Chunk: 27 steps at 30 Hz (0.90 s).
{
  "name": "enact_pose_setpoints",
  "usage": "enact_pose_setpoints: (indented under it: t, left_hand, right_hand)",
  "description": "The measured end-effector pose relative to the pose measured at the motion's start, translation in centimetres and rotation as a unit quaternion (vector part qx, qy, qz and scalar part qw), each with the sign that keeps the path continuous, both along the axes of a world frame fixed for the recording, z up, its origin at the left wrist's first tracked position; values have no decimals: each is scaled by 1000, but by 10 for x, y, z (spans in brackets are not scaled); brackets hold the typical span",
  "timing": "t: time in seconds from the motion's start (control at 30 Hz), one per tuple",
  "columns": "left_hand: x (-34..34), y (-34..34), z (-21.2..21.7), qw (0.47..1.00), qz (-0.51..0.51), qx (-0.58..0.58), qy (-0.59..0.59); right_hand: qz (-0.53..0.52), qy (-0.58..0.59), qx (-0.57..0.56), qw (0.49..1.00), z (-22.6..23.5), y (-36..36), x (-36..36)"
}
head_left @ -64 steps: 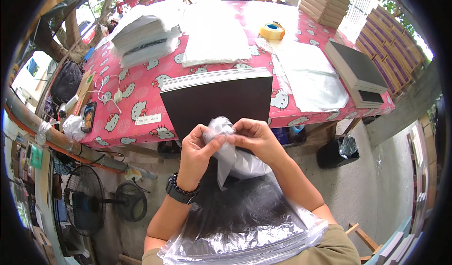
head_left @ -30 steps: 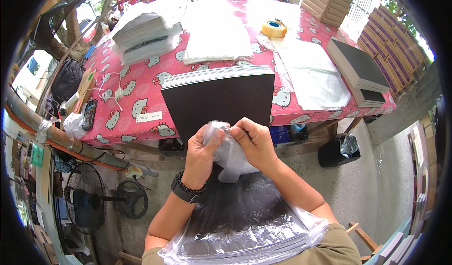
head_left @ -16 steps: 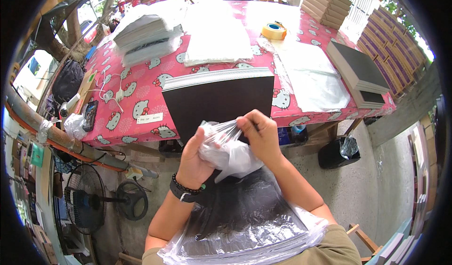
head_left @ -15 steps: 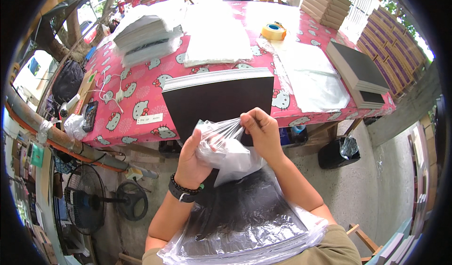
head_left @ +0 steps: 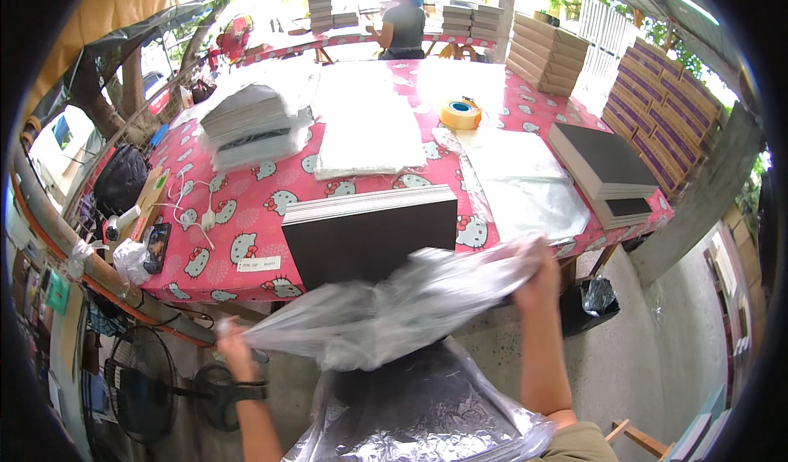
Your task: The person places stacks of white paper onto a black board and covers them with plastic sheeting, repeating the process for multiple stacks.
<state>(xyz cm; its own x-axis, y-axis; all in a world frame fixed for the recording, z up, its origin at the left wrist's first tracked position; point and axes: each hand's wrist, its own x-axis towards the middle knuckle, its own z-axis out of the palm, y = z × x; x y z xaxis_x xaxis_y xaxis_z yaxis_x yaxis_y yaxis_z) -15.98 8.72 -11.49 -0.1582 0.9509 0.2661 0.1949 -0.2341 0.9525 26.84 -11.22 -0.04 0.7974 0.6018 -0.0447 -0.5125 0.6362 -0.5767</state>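
Pink patterned cloth covers the table, with a stack of dark boards at its near edge. Half a second ago both hands were bunched together on the clear bag; now they are spread wide apart. The left hand pinches one end low, the right hand grips the other higher, so the bag stretches across below the table edge, its long axis running left-low to right-high. A small white label lies near the cloth's front edge. Brown boxes stack at far right; a yellow tape roll sits beyond clear sheets.
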Motion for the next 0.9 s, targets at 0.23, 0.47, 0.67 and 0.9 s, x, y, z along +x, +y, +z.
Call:
enact_pose_setpoints:
  t: [0.23,0.47,0.67,0.9]
  left_hand:
    - [-38,-26,111,970,109,198,-84]
    - [127,-113,153,855,-515,-45,49]
    - [88,-113,132,784,-424,-206,-404]
    - [78,-99,96,616,-595,-273,-439]
  right_hand:
    - [38,-341,-236,909,35,-5,-19]
    - [372,-641,-121,661,59,36,-139]
    - [711,-479,47,514,42,19,-101]
    - [531,-243,271,765,-21,-2,-69]
